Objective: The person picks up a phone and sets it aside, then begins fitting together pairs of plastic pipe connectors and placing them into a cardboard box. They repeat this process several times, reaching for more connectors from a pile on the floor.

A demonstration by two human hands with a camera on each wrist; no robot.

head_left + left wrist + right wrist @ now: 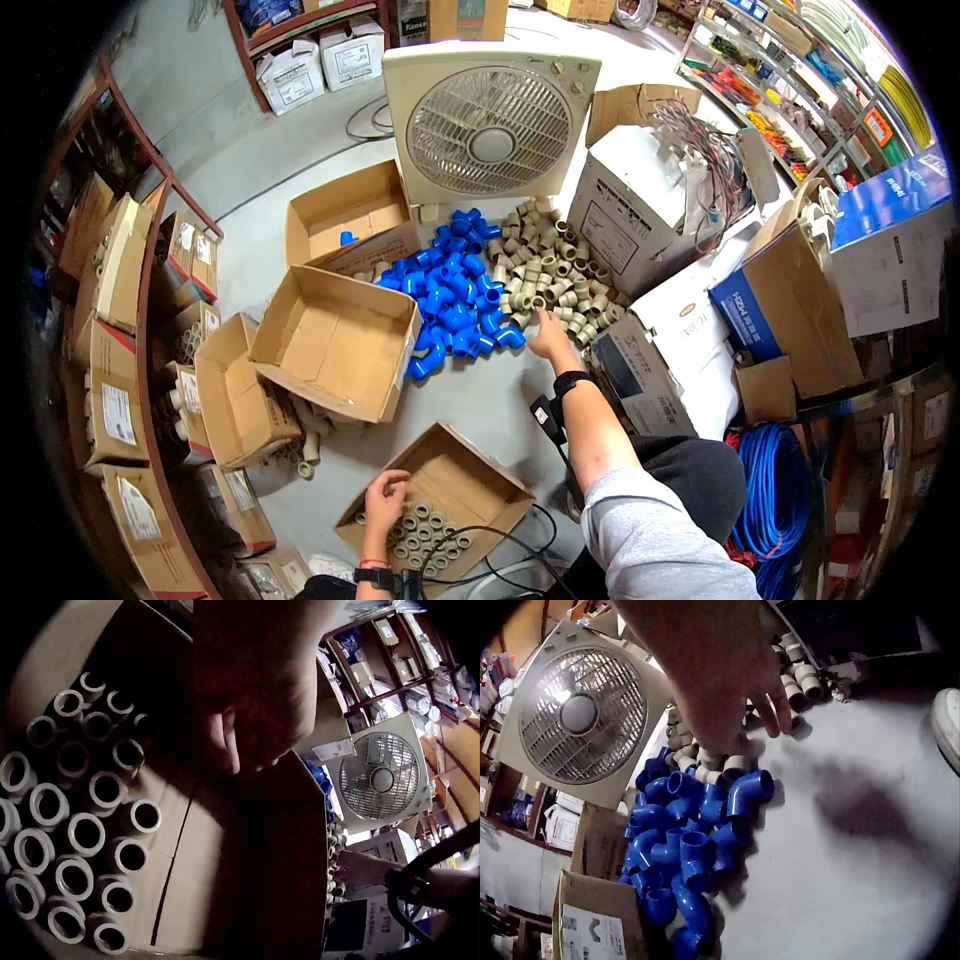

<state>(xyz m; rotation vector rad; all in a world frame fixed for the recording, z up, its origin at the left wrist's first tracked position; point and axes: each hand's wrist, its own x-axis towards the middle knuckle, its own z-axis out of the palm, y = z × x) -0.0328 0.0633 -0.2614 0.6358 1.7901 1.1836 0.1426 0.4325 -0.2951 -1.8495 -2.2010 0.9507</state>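
My left hand (385, 505) hangs over the near cardboard box (450, 455), beside beige ring-ended fittings (425, 535) standing upright in it. In the left wrist view the left hand (259, 712) has loosely bent fingers and no object visible in them; the fittings (86, 834) stand to one side. My right hand (548, 338) is at the near edge of a pile of beige fittings (550, 270), right of the blue elbow fittings (450, 300). In the right wrist view the fingers of the right hand (720, 690) are relaxed beside beige fittings (806, 681); whether they touch one is unclear.
Behind the piles stands a box fan (492, 130). Open cartons (335, 340) lie to the left, with shelving (150, 400) beyond. A carton of wires (640, 205) and other boxes are on the right. A black cable (500, 530) crosses the near box.
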